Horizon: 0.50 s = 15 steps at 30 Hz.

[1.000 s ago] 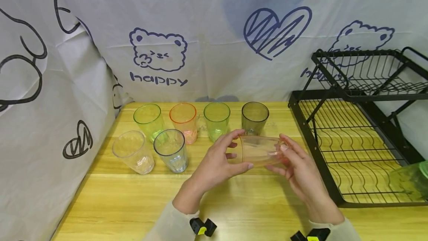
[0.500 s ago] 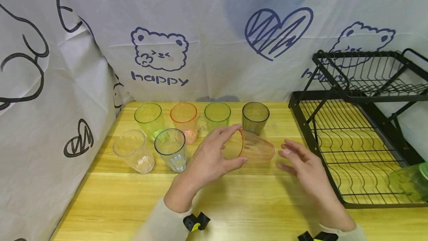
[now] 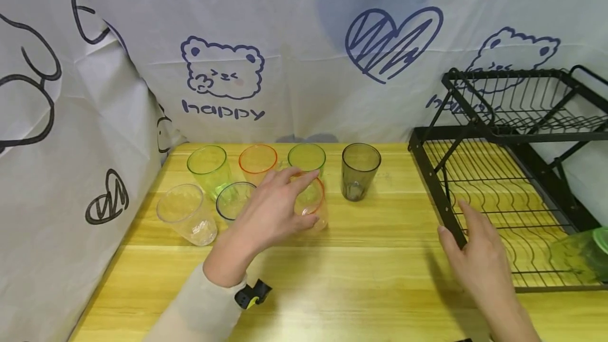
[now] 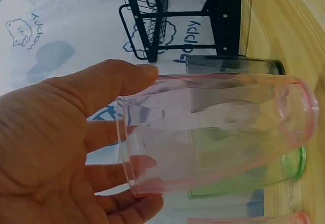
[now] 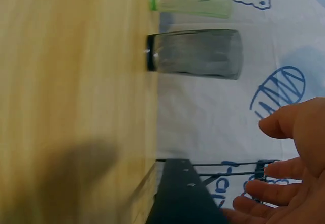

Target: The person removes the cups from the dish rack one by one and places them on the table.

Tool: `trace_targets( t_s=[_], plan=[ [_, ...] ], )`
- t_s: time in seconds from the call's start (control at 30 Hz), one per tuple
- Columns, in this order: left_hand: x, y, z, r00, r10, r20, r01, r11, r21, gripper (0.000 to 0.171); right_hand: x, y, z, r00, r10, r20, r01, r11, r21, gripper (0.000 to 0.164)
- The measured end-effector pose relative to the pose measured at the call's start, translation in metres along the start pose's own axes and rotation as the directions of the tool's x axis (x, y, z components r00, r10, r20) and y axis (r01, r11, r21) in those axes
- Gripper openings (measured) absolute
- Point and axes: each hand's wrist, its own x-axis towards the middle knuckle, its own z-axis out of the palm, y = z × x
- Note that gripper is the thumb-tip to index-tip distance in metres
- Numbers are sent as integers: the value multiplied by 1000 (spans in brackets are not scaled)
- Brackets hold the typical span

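My left hand (image 3: 273,207) grips a clear pink-orange tumbler (image 4: 223,132) round its rim, thumb on one side and fingers on the other. The tumbler is upright at the table; whether its base touches the wood I cannot tell. Just behind it stands a green tumbler (image 3: 306,156), with a grey one (image 3: 359,173) to the right. A blue-rimmed tumbler (image 3: 230,202) is partly hidden by the left hand. My right hand (image 3: 484,257) holds nothing and hovers by the left side of the black dish rack (image 3: 453,220), thumb and fingers apart.
Yellow-green (image 3: 209,170) and red-rimmed (image 3: 258,160) tumblers stand at the back left. In front of them is a clear tumbler (image 3: 187,215). A green tumbler (image 3: 579,255) lies in the rack at right. A printed white cloth (image 3: 309,94) hangs behind the table.
The left hand has carried the pink-orange tumbler left and turned it from lying sideways to upright. The right hand has let go of it and moved right, towards the rack.
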Motion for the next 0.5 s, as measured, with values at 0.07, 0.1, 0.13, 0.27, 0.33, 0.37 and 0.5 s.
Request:
trace_targets(
  t_s=[0.07, 0.1, 0.13, 0.27, 0.33, 0.37, 0.5],
  plan=[
    [1, -2, -1, 1000, 4, 13, -4, 1000, 19, 78, -2, 5, 2, 999, -2, 32, 3, 1000, -29, 76],
    [1, -3, -1, 1000, 8, 21, -8, 1000, 27, 77, -4, 7, 4, 999, 2, 49, 1, 999, -45, 78],
    [1, -4, -1, 999, 7, 32, -9, 999, 36, 76, -5, 9, 5, 998, 11, 69, -7, 998, -62, 80],
    [3, -6, 1, 997, -8, 80, 3, 998, 61, 75, -9, 12, 9, 988, 69, 140, -55, 993, -102, 88],
    [4, -6, 3, 994, -29, 110, 21, 997, 69, 76, -10, 13, 11, 983, 91, 161, -73, 990, -117, 89],
    [5, -6, 4, 992, -40, 124, 31, 997, 71, 76, -10, 14, 11, 981, 97, 167, -77, 989, -122, 90],
    [6, -6, 7, 986, -70, 154, 59, 995, 77, 76, -10, 14, 13, 978, 107, 178, -82, 987, -141, 89]
  ],
)
